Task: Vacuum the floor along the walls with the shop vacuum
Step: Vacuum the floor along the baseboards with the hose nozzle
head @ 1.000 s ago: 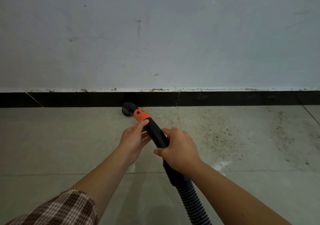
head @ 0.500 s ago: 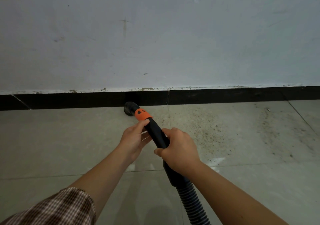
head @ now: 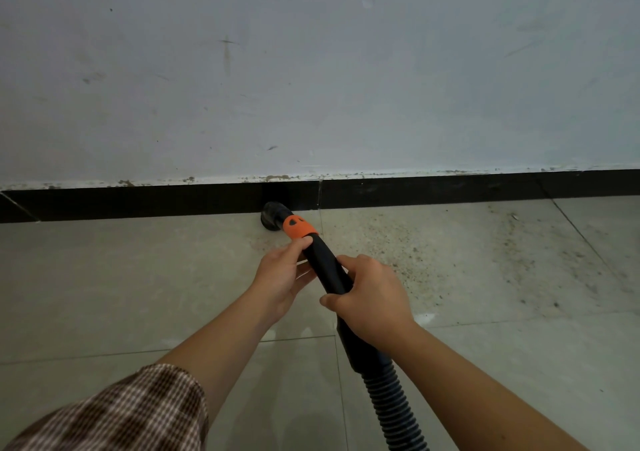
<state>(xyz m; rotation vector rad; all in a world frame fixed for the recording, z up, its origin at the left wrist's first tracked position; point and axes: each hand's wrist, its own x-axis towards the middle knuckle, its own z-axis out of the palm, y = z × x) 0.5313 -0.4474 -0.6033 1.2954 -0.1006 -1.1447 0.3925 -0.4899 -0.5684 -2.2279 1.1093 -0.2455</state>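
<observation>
The black nozzle (head: 272,216) of the vacuum sits low on the floor (head: 121,277). It is right up against the black strip (head: 138,202) at the bottom of the wall (head: 311,69). Just behind the nozzle is an orange ring (head: 298,227), then a hard black tube (head: 327,267). After that comes a bendy ribbed hose (head: 391,402) that runs off the bottom of the picture. The big tank of the vacuum is not in view.

Both hands hold the tube. The left hand (head: 280,274) is in front, just behind the orange ring. Its grip pinches the tube, with the thumb on top and the fingers underneath. The right hand (head: 370,298) is further back, and its grip is wrapped right round the tube. A checked sleeve (head: 114,412) shows on the left arm.

The tiles to the left of the nozzle look clean. To the right, lots of little dark specks (head: 433,242) lie near the strip. So I think the job is part done, and the dirty part is on the right.

Some things could go wrong. If the nozzle tips up or slides away from the strip, a line of grit could be left in the corner. If it goes too fast over the thick patch, some specks could be missed. If the hose pulls tight, it could tug the nozzle off its path.
</observation>
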